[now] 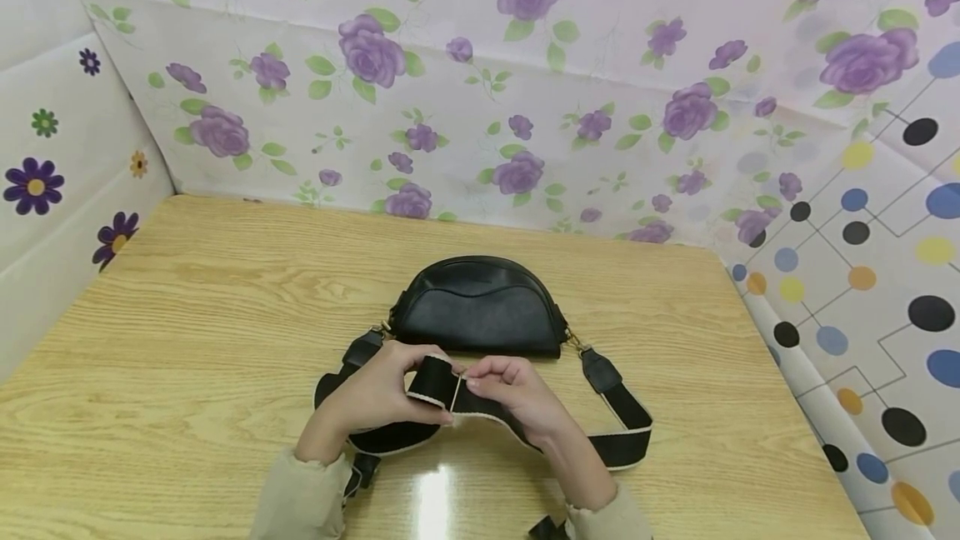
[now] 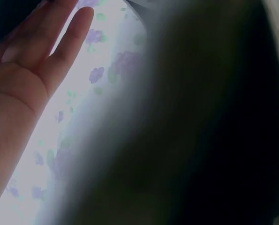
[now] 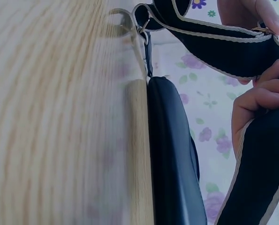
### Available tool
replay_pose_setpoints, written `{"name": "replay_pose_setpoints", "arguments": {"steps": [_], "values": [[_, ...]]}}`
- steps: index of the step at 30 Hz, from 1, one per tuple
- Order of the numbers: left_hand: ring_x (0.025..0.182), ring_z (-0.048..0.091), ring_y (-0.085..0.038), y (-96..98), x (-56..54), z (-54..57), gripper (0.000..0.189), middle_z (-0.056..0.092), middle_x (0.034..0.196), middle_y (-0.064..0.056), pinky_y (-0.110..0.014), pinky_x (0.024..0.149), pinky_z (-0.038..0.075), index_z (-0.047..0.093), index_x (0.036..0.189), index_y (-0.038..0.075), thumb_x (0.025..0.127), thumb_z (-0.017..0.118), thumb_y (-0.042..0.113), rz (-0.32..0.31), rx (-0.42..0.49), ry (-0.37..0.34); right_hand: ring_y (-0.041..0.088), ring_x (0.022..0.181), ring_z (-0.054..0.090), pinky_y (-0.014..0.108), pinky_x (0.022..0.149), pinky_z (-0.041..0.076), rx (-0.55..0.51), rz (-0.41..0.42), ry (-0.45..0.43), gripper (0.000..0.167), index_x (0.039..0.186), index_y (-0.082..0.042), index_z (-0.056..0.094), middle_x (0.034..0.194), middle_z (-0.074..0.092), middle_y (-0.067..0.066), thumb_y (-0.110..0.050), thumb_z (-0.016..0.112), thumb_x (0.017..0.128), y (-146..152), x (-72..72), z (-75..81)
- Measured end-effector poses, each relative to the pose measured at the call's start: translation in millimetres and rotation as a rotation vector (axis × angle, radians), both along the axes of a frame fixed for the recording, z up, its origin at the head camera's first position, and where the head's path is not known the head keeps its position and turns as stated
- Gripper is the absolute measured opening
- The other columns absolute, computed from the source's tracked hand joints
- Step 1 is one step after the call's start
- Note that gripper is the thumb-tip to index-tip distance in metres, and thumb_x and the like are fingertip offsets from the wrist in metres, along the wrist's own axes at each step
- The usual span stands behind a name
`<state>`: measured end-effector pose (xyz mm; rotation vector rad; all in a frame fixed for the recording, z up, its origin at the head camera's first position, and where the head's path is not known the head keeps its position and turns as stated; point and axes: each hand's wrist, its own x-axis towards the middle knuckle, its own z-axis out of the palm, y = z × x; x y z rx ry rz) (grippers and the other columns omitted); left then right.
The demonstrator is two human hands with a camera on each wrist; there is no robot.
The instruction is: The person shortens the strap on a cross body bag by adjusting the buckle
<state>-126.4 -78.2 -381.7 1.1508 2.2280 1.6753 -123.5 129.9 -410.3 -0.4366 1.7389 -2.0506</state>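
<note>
A black half-moon bag point(image 1: 480, 315) lies on the table, and its black webbing strap point(image 1: 622, 447) with white edges runs from clips at both ends. My left hand point(image 1: 375, 390) holds a raised loop of the strap between thumb and fingers. Just right of that loop, beside a thin gold strap slider point(image 1: 456, 390), my right hand point(image 1: 521, 398) pinches the strap. The right wrist view shows the slider point(image 3: 262, 30) on the doubled strap point(image 3: 223, 51), with fingers of both hands around it. A dark blur hides much of the left wrist view, beside the left hand point(image 2: 22, 89).
The wooden table point(image 1: 225, 298) meets a floral-covered wall point(image 1: 450, 107) at the back. Dotted sheeting point(image 1: 862, 340) stands along the right side, and flower-printed sheeting point(image 1: 60, 257) along the left. Small black straps point(image 1: 363, 472) hang by the left sleeve.
</note>
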Motion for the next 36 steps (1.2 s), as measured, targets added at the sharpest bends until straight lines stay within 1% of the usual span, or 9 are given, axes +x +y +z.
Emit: {"name": "replay_pose_setpoints", "arguments": {"steps": [4, 7, 11, 15, 20, 22, 29, 36], "values": [[0.081, 0.059, -0.012, -1.9, 0.1, 0.5, 0.034, 0.064, 0.090, 0.002, -0.031, 0.076, 0.046, 0.063, 0.096, 0.010, 0.066, 0.080, 0.015, 0.007, -0.011, 0.005, 0.009, 0.083, 0.058, 0.021, 0.070, 0.047, -0.014, 0.018, -0.008, 0.021, 0.083, -0.014, 0.065, 0.088, 0.064, -0.001, 0.004, 0.054, 0.084, 2, -0.4, -0.8], [0.084, 0.059, -0.012, -3.4, 0.1, 0.7, 0.035, 0.064, 0.093, 0.002, -0.030, 0.076, 0.046, 0.064, 0.097, 0.011, 0.066, 0.080, 0.017, 0.027, -0.031, -0.007, 0.009, 0.079, 0.059, 0.020, 0.068, 0.047, -0.026, 0.035, -0.024, 0.019, 0.085, -0.013, 0.065, 0.086, 0.065, -0.001, 0.004, 0.055, 0.084, 4, -1.0, -2.2], [0.086, 0.059, -0.012, -5.7, 0.1, 1.6, 0.037, 0.064, 0.096, 0.003, -0.030, 0.075, 0.046, 0.064, 0.098, 0.011, 0.065, 0.080, 0.020, 0.051, -0.053, -0.032, 0.007, 0.075, 0.060, 0.020, 0.066, 0.047, -0.001, 0.036, -0.019, 0.018, 0.087, -0.013, 0.064, 0.082, 0.065, -0.003, 0.003, 0.055, 0.084, 11, -1.8, -4.5], [0.084, 0.059, -0.012, -7.1, 0.0, 2.3, 0.039, 0.064, 0.096, 0.002, -0.031, 0.073, 0.046, 0.064, 0.099, 0.009, 0.065, 0.081, 0.021, 0.053, -0.059, -0.048, 0.006, 0.072, 0.059, 0.019, 0.064, 0.046, 0.020, 0.040, 0.002, 0.017, 0.086, -0.013, 0.064, 0.080, 0.065, -0.004, 0.002, 0.055, 0.084, 18, -2.2, -6.0], [0.086, 0.060, -0.012, -7.2, 0.7, 3.2, 0.040, 0.064, 0.098, 0.001, -0.032, 0.074, 0.046, 0.064, 0.100, 0.008, 0.066, 0.080, 0.020, 0.050, -0.058, -0.067, 0.008, 0.073, 0.060, 0.019, 0.063, 0.047, -0.010, 0.068, 0.011, 0.018, 0.086, -0.014, 0.065, 0.081, 0.065, -0.002, 0.001, 0.055, 0.085, 20, -2.5, -6.0], [0.086, 0.059, -0.012, -7.0, 0.9, 3.1, 0.040, 0.064, 0.098, 0.000, -0.031, 0.074, 0.046, 0.064, 0.100, 0.008, 0.066, 0.080, 0.020, 0.050, -0.054, -0.072, 0.008, 0.073, 0.060, 0.020, 0.064, 0.047, -0.013, 0.065, 0.017, 0.019, 0.086, -0.014, 0.065, 0.081, 0.065, -0.002, 0.002, 0.055, 0.085, 19, -2.5, -5.9], [0.086, 0.060, -0.012, -4.7, 1.7, 2.7, 0.041, 0.064, 0.098, 0.000, -0.030, 0.074, 0.047, 0.063, 0.102, 0.007, 0.067, 0.080, 0.021, 0.045, -0.046, -0.099, 0.009, 0.074, 0.059, 0.021, 0.065, 0.047, 0.011, 0.003, 0.042, 0.022, 0.084, -0.013, 0.065, 0.081, 0.064, -0.001, 0.004, 0.052, 0.084, 16, -2.1, -7.3], [0.083, 0.060, -0.012, -4.3, 1.5, 3.6, 0.042, 0.064, 0.096, 0.000, -0.030, 0.072, 0.047, 0.063, 0.103, 0.007, 0.067, 0.079, 0.021, 0.041, -0.039, -0.097, 0.009, 0.073, 0.059, 0.021, 0.064, 0.047, -0.005, -0.004, 0.039, 0.021, 0.083, -0.011, 0.065, 0.081, 0.064, 0.000, 0.005, 0.051, 0.084, 14, -1.9, -6.4]]}}
